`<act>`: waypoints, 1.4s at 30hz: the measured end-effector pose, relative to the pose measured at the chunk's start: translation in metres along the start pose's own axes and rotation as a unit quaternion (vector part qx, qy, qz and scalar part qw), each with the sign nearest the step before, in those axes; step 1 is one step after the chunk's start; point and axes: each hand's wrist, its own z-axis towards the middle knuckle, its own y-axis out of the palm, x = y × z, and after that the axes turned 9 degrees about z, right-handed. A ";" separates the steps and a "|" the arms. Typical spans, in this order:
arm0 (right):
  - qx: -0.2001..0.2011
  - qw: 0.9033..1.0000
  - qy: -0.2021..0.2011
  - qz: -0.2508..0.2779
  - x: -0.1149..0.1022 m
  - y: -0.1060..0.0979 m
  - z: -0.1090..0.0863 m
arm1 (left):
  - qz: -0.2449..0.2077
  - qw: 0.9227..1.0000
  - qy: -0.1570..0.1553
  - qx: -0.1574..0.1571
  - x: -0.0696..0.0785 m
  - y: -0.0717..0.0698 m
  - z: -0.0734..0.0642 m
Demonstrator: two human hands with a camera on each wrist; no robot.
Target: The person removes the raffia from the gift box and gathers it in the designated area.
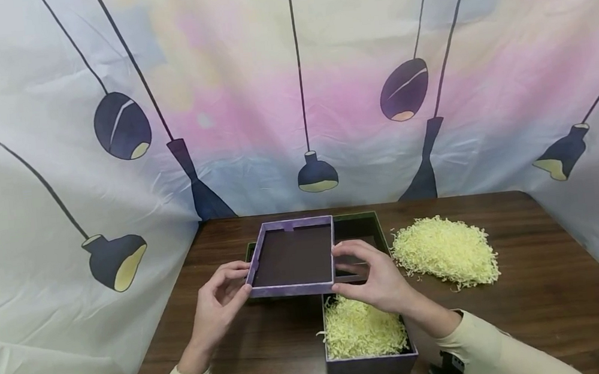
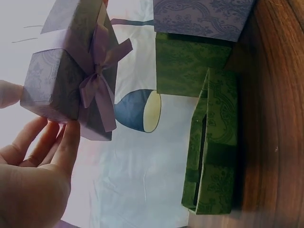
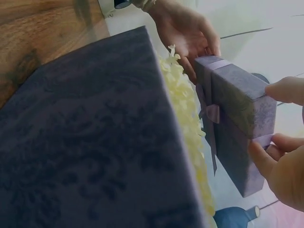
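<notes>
Both my hands hold a purple box lid (image 1: 295, 256) up over the table, its dark hollow inside facing the head camera. My left hand (image 1: 217, 303) pinches its left edge between thumb and fingers. On the opposite edge, the thumb and fingers of my right hand (image 1: 376, 279) grip it. A purple ribbon bow (image 2: 97, 78) shows on the lid's outer face in the left wrist view. Below my right hand stands a purple box (image 1: 373, 366) filled with yellow shredded paper (image 1: 364, 330).
Behind the lid stands an open green box (image 1: 377, 227), partly hidden. A green lid (image 2: 219, 142) stands on the wooden table (image 1: 533, 309), seen in the left wrist view. A loose heap of shredded paper (image 1: 446, 251) lies at right. A fabric backdrop (image 1: 261, 124) hangs behind the table.
</notes>
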 end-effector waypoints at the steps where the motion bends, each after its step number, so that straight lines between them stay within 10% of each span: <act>1: -0.002 1.000 -0.002 0.001 0.000 0.001 0.000 | -0.003 1.000 -0.004 0.001 0.000 -0.001 -0.001; 42: -0.011 0.998 0.065 0.008 0.012 0.035 -0.007 | -0.008 1.000 -0.001 0.026 -0.013 -0.014 -0.038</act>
